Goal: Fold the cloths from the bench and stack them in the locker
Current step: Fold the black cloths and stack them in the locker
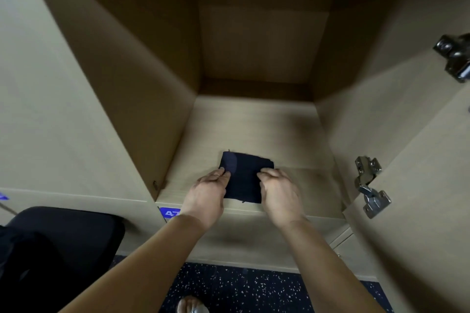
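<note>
Now left hand (212, 187) pinches folded dark cloth (244, 180) on locker shelf (254, 124); right hand (278, 189) seemingly grips opposite edge.

the light is dim and soft, with no hard glare. the front of the locker (254, 122) floor at mid frame is palest; its back wall and top, in the upper centre, sink into brown shadow. blurry grey shadows lie on that floor at centre right and on the panel below my left hand (209, 188) and right hand (278, 192). the cloth (244, 180) reads almost black, its folds lost. everything is slightly soft. at the right edge the upper hinge (455, 58) smears, with small glints. the wide lens splays the walls outward and stretches my forearms at the bottom.
</note>
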